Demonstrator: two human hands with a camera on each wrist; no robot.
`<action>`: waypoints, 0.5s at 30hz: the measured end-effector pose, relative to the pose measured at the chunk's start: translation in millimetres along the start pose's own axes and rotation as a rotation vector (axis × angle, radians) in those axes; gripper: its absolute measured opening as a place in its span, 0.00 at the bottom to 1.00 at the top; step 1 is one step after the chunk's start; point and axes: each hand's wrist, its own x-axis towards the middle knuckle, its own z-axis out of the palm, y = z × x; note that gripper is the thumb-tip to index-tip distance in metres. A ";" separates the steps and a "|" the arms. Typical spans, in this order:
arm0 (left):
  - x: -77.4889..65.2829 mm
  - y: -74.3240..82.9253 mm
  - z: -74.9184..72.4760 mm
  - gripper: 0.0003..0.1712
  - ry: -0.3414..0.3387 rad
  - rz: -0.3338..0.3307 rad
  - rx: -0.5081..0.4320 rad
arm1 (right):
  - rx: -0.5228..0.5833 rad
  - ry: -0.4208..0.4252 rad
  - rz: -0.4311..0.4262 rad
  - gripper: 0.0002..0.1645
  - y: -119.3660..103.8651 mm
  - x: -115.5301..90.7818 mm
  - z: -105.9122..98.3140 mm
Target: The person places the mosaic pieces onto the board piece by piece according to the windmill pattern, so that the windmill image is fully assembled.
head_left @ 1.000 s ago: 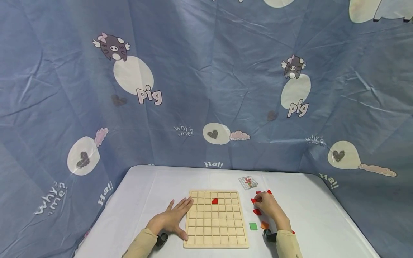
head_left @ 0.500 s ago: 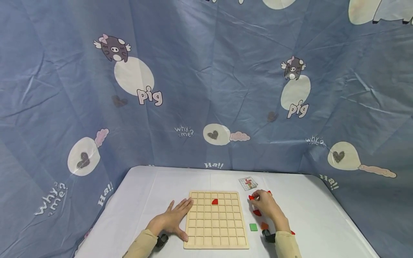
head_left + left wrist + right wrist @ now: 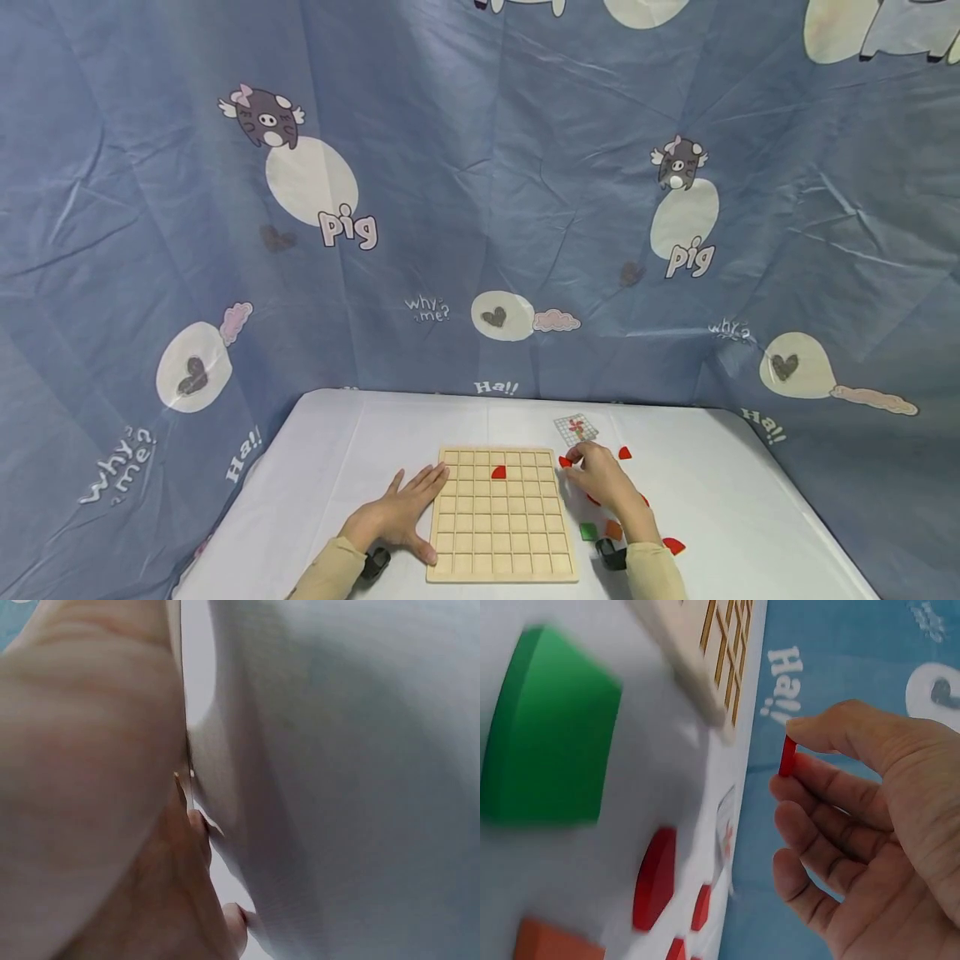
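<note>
My left hand (image 3: 397, 514) lies spread at the left edge of the wooden grid board (image 3: 483, 521), fingertips and thumb on its rim. The left wrist view shows mostly palm and white cloth. In one cell of the board's upper part sits a red quarter-circle tile (image 3: 498, 472). My right hand (image 3: 606, 482) pinches another red tile (image 3: 787, 755) between thumb and index finger, raised off the table just beyond the board's upper right edge. In the right wrist view this tile appears edge-on, and the other fingers are loosely bent.
Right of the board lie a green square tile (image 3: 588, 532), an orange tile (image 3: 613, 530) and several red tiles, one at the far side (image 3: 625, 452) and one near the sleeve (image 3: 674, 546). Behind them is a pattern card (image 3: 576, 427). A blue printed curtain (image 3: 450, 208) hangs behind the table.
My right hand has moved left with the pinched red tile, from among the loose tiles to the board's right edge. The left hand has stayed in place.
</note>
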 end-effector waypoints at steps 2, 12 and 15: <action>-0.6 0.0 0.1 0.79 0.001 0.001 -0.008 | -0.002 -0.002 -0.039 0.10 -6.1 -1.6 1.8; -1.7 0.4 -0.6 0.79 0.002 -0.009 -0.027 | -0.018 -0.021 -0.190 0.10 -33.7 -5.3 13.1; -1.4 0.7 -0.2 0.79 0.000 -0.017 -0.024 | -0.035 -0.025 -0.249 0.07 -42.1 -5.2 20.7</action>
